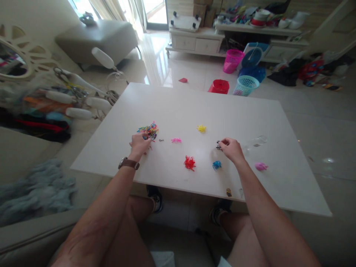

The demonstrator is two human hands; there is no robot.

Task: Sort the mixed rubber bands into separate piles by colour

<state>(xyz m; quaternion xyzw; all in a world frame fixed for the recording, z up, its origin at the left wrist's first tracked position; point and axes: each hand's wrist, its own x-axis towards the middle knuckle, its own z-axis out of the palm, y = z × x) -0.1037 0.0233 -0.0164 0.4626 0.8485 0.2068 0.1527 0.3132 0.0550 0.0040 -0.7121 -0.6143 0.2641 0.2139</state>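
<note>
A mixed heap of small coloured elastic bands (148, 130) lies on the white table (194, 107). My left hand (139, 144), a brown watch on its wrist, is closed at the near edge of that heap, fingers pinching into it. My right hand (231, 148) is pinched shut on a small black band beside a black pile (218, 145). Sorted little piles lie between the hands: yellow (201, 128), pink (176, 140), red (189, 162), blue (217, 165). A purple-pink pile (261, 166) lies right of my right forearm.
A lone dark band (161, 140) lies near the heap. On the floor beyond the table stand a red tub (219, 86), a teal basket (245, 85) and a pink basket (232, 61). Cluttered items sit left of the table. A grey-blue rug (33, 189) lies at lower left.
</note>
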